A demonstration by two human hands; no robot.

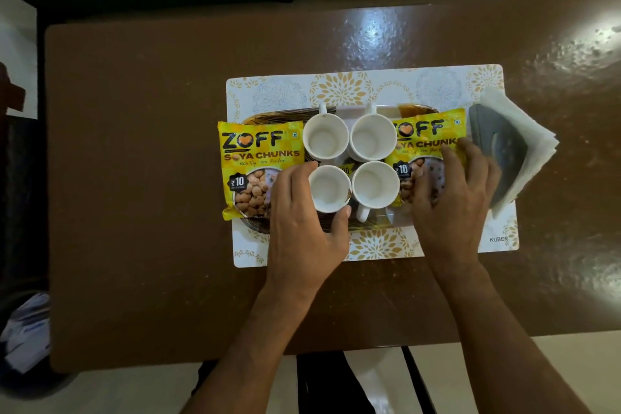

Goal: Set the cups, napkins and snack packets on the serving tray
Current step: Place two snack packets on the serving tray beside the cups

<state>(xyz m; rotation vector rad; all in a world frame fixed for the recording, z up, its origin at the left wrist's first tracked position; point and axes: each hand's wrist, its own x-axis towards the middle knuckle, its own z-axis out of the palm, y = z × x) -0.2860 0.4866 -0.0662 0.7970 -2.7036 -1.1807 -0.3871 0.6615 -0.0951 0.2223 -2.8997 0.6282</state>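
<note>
A: Where do things stand?

B: Four cups (351, 161) sit in a square on the serving tray (268, 116), a snack packet at each end. The left hand (302, 228) curls around the near-left cup (329, 188); the right hand (453, 191) rests spread and flat on the right packet (426, 141), gripping nothing.

A: What's left?

B: The napkins (517, 151) lie off the tray, on the placemat (369, 84) at the counter's (151, 178) right. They probably go next, needing a free hand.

A: Orientation?

B: Packets upright, long axis toward the far edge; tray runs left to right.
</note>
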